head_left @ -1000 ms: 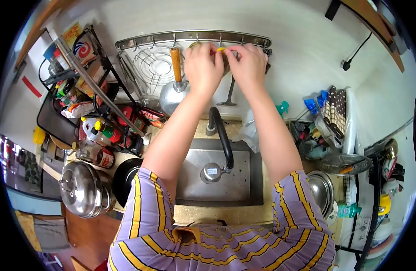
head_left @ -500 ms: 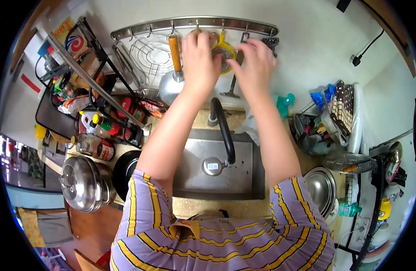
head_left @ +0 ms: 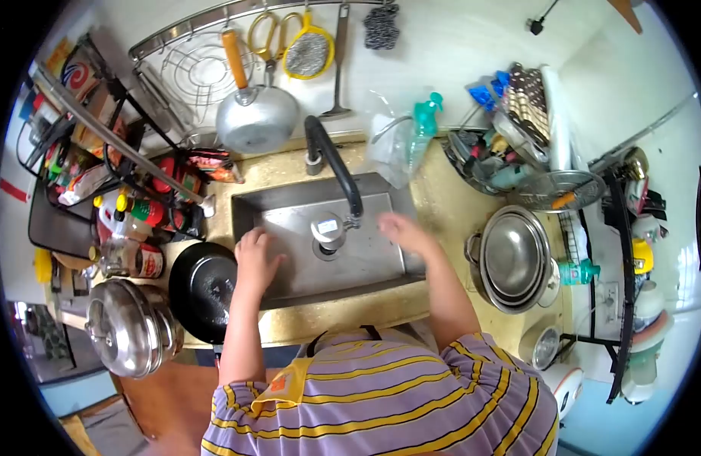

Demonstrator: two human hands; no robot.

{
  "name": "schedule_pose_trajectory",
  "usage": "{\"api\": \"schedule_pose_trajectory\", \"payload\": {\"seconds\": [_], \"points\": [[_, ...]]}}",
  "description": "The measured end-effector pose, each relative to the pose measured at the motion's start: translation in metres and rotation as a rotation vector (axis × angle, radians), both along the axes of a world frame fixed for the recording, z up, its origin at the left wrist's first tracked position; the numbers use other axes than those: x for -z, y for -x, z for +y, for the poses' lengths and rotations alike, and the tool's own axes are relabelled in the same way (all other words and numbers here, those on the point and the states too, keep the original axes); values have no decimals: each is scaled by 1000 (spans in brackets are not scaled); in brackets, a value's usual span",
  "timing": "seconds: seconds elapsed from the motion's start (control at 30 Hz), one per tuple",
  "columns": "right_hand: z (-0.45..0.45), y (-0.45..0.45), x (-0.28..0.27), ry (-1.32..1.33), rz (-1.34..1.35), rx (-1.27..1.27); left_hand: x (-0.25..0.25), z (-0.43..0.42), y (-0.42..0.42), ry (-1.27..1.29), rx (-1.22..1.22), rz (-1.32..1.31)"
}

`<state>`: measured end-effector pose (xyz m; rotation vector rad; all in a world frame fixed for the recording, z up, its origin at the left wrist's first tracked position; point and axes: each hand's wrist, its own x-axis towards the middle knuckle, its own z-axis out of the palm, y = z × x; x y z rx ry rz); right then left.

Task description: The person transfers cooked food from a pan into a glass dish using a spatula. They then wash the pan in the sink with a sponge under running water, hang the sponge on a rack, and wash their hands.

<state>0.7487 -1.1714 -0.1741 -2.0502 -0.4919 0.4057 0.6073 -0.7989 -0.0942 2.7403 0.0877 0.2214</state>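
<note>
My left hand (head_left: 257, 260) hovers at the left rim of the steel sink (head_left: 290, 285), thumb apart from the fingers, holding nothing. Over the sink's right side is my right hand (head_left: 404, 232), slightly blurred, its fingers stretched toward the black faucet (head_left: 337, 163) and apart from it. A round grey drain piece (head_left: 328, 228) with a white label shows below the spout. On the wall rail hang a yellow-rimmed scrubber (head_left: 309, 55), yellow-handled scissors (head_left: 264, 34), a long-handled spatula (head_left: 340, 68), a dark mesh scourer (head_left: 382, 27) and a wooden-handled saucepan (head_left: 257, 120).
Left of the sink stand a black frying pan (head_left: 204, 292), a lidded steel pot (head_left: 126, 327) and a rack with bottles (head_left: 149, 211). To the right are nested steel bowls (head_left: 514, 258) and a utensil basket (head_left: 480, 163). A green spray bottle (head_left: 424, 125) stands behind the sink.
Both hands have come down from the yellow-rimmed scrubber at the wall rail to the sink. The scrubber hangs free of them. My view has tilted downward and shifted.
</note>
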Motion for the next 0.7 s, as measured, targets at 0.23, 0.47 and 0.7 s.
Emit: {"api": "schedule_pose_trajectory", "payload": {"seconds": [0.23, 0.47, 0.7], "points": [[-24, -187, -142, -602, 121, 798, -81, -58, -25, 712, -177, -287], [-28, -250, -155, -570, 367, 578, -102, -80, -34, 750, -136, -380], [-28, -243, -163, -583, 386, 531, -95, -70, -21, 790, -164, -315]]}}
